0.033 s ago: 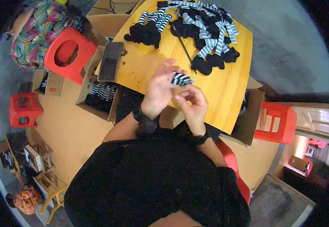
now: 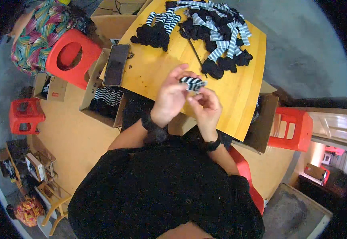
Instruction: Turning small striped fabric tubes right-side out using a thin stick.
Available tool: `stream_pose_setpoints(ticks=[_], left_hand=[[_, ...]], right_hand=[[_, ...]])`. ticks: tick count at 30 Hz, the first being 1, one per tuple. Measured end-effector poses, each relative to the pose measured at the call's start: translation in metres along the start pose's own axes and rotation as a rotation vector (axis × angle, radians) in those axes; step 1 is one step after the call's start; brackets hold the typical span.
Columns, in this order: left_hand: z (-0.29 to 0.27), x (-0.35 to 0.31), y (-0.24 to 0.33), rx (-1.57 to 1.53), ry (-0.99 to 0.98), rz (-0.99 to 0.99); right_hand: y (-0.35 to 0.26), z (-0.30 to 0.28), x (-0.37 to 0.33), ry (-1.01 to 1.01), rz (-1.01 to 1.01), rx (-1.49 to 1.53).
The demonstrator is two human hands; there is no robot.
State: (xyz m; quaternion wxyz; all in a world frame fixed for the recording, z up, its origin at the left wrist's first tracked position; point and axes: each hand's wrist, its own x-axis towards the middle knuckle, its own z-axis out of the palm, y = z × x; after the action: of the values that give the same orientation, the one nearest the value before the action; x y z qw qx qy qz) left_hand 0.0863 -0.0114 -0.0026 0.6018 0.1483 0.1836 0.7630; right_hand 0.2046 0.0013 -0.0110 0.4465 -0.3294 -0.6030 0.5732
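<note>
Above the near part of the yellow table [image 2: 149,67], both hands hold a small black-and-white striped knit piece [image 2: 192,83]. The fingers of my left hand [image 2: 169,97] curl about its left side. At its right end, the thumb and fingers of my right hand [image 2: 206,109] pinch the edge; the exact grip is partly hidden. Farther back lie striped tubes with black ends [image 2: 153,36] in a neat row. To their right spreads a loose heap of grey-and-white striped strips with black bunched ends [image 2: 223,46]. A thin dark rod [image 2: 191,47] rests between them.
A dark phone [image 2: 116,65] lies at the table's left edge, above a cardboard box [image 2: 87,109] of striped pieces. Another box [image 2: 263,131] stands at the right. Red stools [image 2: 79,75] flank the table; a person in patterned clothing [image 2: 42,40] is at the far left.
My hands have shifted slightly right with the striped piece. It now lies flatter between them, and my left fingers have curled in closer to it.
</note>
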Motion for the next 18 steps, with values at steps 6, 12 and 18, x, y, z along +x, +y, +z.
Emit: stream_pose_setpoints(ticks=[6,12,18], left_hand=[[0.009,-0.005,0.001,0.425,-0.087,0.205],[0.003,0.0,0.003,0.355,-0.098,0.196],[0.013,-0.002,0.013,0.102,-0.052,-0.009]], right_hand=[[0.004,-0.005,0.016,0.196,-0.2,0.015],[-0.012,0.003,0.007,0.151,-0.021,0.202],[-0.007,0.01,0.0,-0.055,0.051,0.311]])
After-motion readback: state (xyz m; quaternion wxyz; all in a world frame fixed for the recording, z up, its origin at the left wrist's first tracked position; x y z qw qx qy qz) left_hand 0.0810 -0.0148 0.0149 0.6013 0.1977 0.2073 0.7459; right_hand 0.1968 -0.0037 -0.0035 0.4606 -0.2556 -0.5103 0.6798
